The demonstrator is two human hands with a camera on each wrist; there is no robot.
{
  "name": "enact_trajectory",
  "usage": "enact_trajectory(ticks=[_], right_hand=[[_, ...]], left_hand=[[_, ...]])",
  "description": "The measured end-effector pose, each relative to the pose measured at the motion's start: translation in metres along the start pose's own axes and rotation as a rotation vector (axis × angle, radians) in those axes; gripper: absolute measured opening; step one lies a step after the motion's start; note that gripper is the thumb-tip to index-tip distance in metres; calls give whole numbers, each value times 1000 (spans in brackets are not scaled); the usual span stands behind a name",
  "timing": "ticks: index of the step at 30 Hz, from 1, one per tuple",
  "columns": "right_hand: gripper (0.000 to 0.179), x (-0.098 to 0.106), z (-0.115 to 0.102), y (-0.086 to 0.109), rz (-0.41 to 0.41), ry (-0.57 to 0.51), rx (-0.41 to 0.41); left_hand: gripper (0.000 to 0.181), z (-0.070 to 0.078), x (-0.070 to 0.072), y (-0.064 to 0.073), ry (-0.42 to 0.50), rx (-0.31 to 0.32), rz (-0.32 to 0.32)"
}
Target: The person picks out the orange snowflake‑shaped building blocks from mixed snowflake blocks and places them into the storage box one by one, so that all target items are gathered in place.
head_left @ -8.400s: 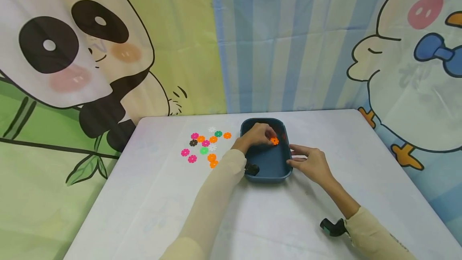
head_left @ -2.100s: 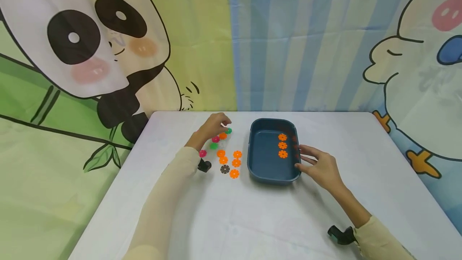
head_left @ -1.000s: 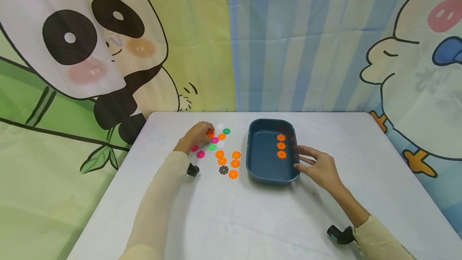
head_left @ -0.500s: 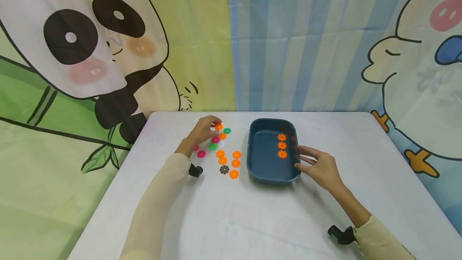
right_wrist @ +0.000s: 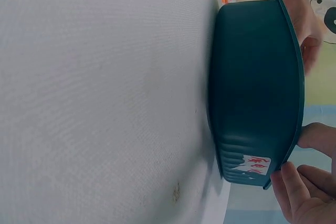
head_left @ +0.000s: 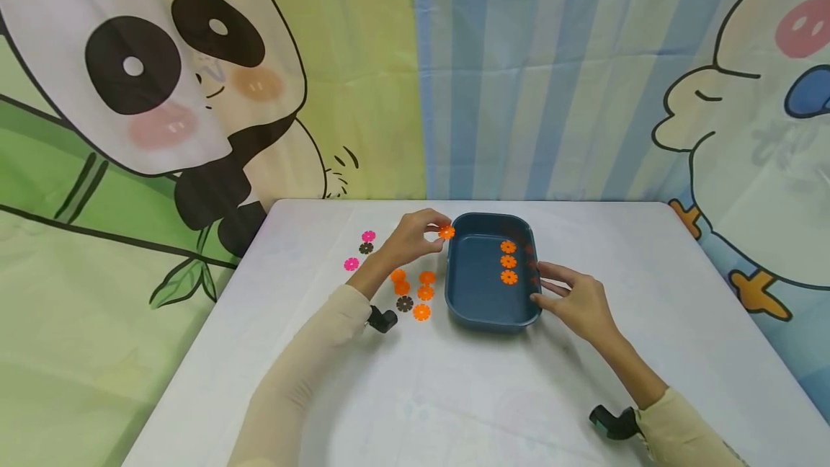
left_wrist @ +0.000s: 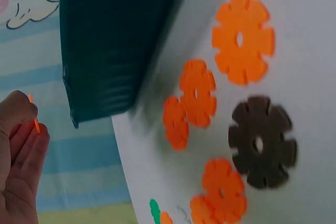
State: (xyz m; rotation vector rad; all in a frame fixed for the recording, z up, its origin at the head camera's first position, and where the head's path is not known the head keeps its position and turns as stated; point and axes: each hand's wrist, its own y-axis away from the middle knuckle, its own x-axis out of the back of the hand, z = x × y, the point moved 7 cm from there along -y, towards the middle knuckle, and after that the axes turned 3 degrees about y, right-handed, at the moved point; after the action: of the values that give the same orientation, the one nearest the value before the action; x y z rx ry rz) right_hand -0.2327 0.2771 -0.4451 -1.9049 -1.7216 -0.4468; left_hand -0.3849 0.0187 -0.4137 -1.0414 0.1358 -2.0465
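Note:
My left hand (head_left: 410, 242) pinches an orange snowflake building disc (head_left: 446, 232) upright between thumb and fingers, near the far left corner of a dark blue plastic tray (head_left: 476, 316). In the left wrist view the held disc (left_wrist: 34, 114) shows edge-on. My right hand (head_left: 573, 303) holds the tray's right rim, its fingers (right_wrist: 287, 186) on the outer wall and its thumb at the rim. Inside the tray, three orange discs (head_left: 509, 261) stand in a row along the right side.
Left of the tray lie several orange discs (head_left: 421, 312), with a dark brown disc (head_left: 405, 303) beside them. Pink discs (head_left: 351, 264) and another brown disc (head_left: 366, 248) lie farther left. My left forearm and hand hide part of the pile. A patterned cloth (head_left: 519, 92) hangs behind the table.
The left hand picked an orange disc from the pile and carried it right to the tray's edge. Over the longer span, orange discs gathered near the tray and in it. The right hand stays put.

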Motion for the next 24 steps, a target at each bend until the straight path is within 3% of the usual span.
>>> enact_trajectory(ticks=[6, 12, 19, 24], right_hand=[[63, 0, 0, 0, -2, 2, 1], [62, 1, 0, 0, -1, -1, -6], [64, 0, 1, -1, -12, -19, -9], [64, 1, 1, -2, -15, -24, -10]], left_hand=[[32, 25, -35, -7, -55, -62, -69], [33, 41, -69, -15, -118, -60, -177], [37, 46, -102, -18, -148, -25, -288], [35, 50, -123, -21, -196, -35, -393]])
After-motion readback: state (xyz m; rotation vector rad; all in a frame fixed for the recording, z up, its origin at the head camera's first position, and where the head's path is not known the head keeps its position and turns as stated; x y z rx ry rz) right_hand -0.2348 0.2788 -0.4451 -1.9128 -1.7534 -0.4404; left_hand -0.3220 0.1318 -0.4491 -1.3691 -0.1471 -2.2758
